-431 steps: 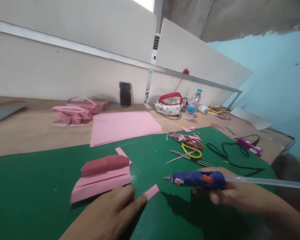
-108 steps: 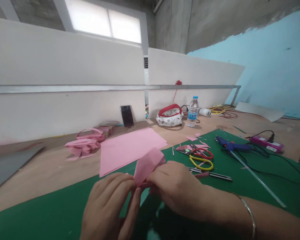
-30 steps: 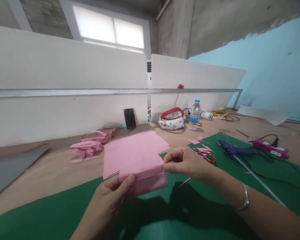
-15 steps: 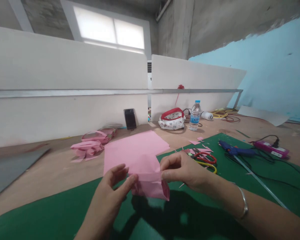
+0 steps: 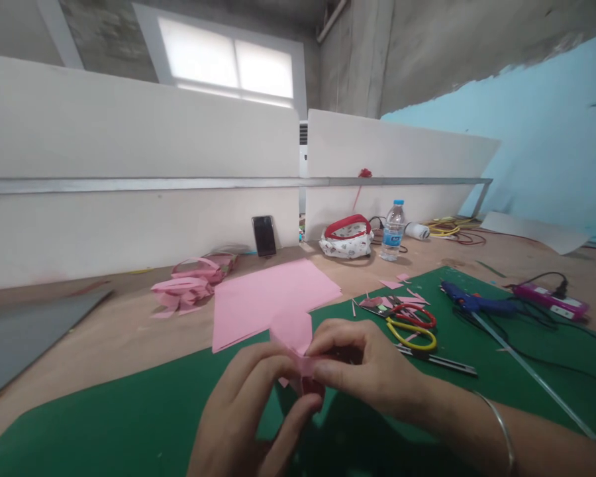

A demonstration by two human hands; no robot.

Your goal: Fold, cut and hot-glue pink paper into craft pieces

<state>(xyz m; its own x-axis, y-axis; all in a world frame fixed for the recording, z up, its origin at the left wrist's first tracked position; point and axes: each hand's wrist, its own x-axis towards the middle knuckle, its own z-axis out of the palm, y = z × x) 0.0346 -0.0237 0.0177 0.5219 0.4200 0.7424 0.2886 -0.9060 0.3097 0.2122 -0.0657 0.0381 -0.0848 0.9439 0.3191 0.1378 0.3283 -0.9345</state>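
Both hands meet over the green cutting mat (image 5: 129, 424) around a folded pink paper piece (image 5: 294, 334). My left hand (image 5: 251, 414) pinches its lower left part with fingers curled. My right hand (image 5: 365, 371) closes its fingertips on the right side of the same piece. Most of the paper is hidden between the fingers; only an upper flap shows. A bracelet sits on my right wrist.
A stack of pink sheets (image 5: 268, 295) lies just behind, with pink paper loops (image 5: 186, 288) to its left. Scissors (image 5: 410, 324), a craft knife (image 5: 442, 361), a blue glue gun (image 5: 477, 305) and cords lie to the right. A phone (image 5: 264, 235), pouch (image 5: 346, 240) and bottle (image 5: 392, 230) stand by the partition.
The pink piece, held flat and spread a second ago, is now folded small and squeezed between both hands, which have come together lower over the mat.
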